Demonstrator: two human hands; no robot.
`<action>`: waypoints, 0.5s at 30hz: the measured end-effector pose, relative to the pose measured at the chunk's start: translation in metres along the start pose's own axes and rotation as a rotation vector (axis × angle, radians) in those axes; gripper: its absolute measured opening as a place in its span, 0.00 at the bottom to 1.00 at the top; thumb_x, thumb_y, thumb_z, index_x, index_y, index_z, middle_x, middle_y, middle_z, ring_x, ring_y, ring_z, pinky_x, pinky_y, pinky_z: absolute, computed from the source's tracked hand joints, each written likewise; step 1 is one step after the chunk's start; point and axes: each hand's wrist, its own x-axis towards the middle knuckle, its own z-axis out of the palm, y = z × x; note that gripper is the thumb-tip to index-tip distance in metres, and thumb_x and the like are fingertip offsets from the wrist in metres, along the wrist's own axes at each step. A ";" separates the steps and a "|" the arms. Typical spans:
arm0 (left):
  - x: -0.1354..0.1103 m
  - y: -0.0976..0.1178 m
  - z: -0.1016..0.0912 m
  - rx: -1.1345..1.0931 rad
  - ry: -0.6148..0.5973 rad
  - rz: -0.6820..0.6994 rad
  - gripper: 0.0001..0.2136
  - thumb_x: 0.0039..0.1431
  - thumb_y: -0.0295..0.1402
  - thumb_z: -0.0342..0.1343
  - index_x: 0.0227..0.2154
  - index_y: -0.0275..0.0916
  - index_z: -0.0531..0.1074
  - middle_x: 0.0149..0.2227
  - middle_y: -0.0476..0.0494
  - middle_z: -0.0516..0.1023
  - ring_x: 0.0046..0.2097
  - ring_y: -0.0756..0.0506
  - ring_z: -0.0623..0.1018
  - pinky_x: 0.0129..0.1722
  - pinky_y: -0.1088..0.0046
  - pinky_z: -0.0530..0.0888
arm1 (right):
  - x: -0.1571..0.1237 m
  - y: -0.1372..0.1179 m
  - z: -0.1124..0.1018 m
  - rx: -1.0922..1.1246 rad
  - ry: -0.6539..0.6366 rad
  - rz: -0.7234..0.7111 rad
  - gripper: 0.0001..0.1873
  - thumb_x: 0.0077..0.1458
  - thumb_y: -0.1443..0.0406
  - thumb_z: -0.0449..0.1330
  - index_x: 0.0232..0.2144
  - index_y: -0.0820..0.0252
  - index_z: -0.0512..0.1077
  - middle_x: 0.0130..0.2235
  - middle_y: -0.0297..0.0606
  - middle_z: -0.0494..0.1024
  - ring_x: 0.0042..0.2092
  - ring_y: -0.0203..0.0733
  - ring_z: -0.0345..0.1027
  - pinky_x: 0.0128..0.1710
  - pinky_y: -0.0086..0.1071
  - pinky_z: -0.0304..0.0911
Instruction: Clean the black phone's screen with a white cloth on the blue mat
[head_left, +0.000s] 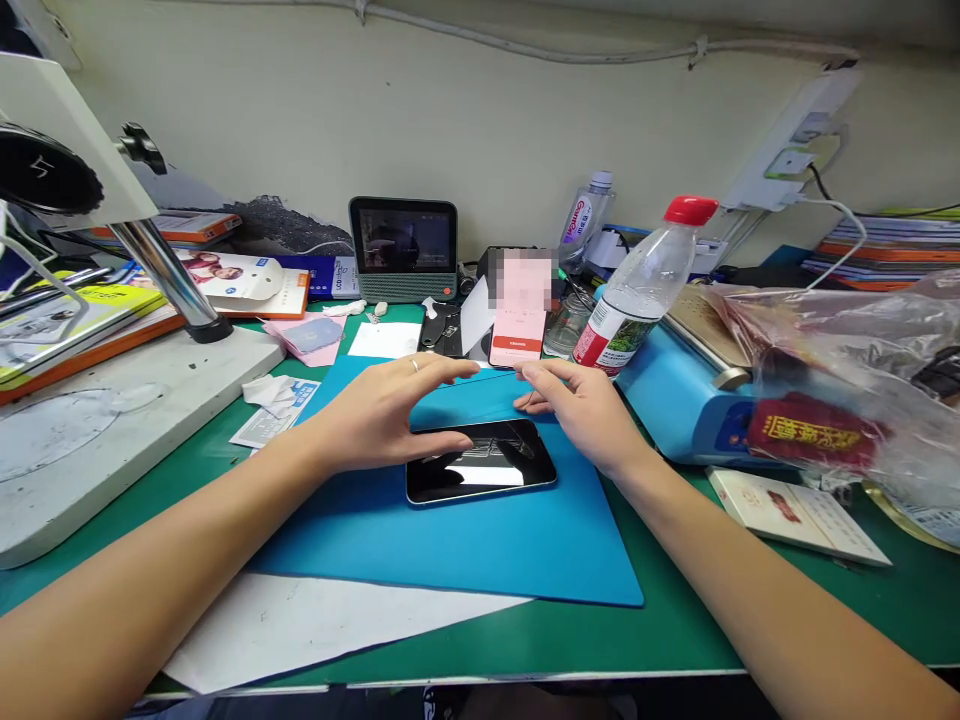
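A black phone (pixel 480 463) lies face up on a blue mat (pixel 480 540), its glossy screen reflecting light. My left hand (pixel 386 412) hovers over the phone's left end with fingers stretched out and a ring on one finger; its thumb runs along the phone's near left edge. My right hand (pixel 581 412) is just past the phone's right end, thumb and forefinger pinched together on something too thin to make out. A second phone (pixel 519 312) with a pink and red screen stands propped behind the mat.
A clear water bottle with a red cap (pixel 643 290) leans on a blue machine (pixel 679 400) at the right, beside a plastic bag (pixel 847 370). A small screen device (pixel 403 248) stands at the back. A microscope stand base (pixel 90 430) sits left. White paper (pixel 300 620) lies under the mat's front.
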 end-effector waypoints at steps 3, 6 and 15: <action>0.002 0.002 0.001 0.049 -0.033 0.019 0.30 0.64 0.46 0.62 0.65 0.45 0.62 0.61 0.39 0.76 0.60 0.38 0.77 0.57 0.62 0.76 | 0.002 0.001 0.000 -0.009 -0.005 0.019 0.24 0.61 0.47 0.62 0.42 0.60 0.82 0.42 0.43 0.85 0.34 0.45 0.81 0.34 0.37 0.78; 0.003 0.002 0.001 0.069 -0.045 0.008 0.31 0.62 0.47 0.64 0.65 0.46 0.63 0.60 0.39 0.75 0.60 0.38 0.76 0.58 0.62 0.76 | 0.002 0.002 0.000 -0.027 0.002 0.009 0.24 0.61 0.46 0.61 0.41 0.59 0.82 0.43 0.42 0.85 0.31 0.43 0.80 0.30 0.34 0.76; 0.005 0.002 0.000 0.133 -0.037 0.018 0.32 0.61 0.48 0.65 0.64 0.45 0.65 0.56 0.38 0.76 0.52 0.39 0.80 0.49 0.65 0.78 | -0.002 0.004 0.000 -0.077 0.071 -0.054 0.23 0.63 0.46 0.60 0.42 0.57 0.82 0.41 0.39 0.85 0.25 0.39 0.77 0.24 0.32 0.70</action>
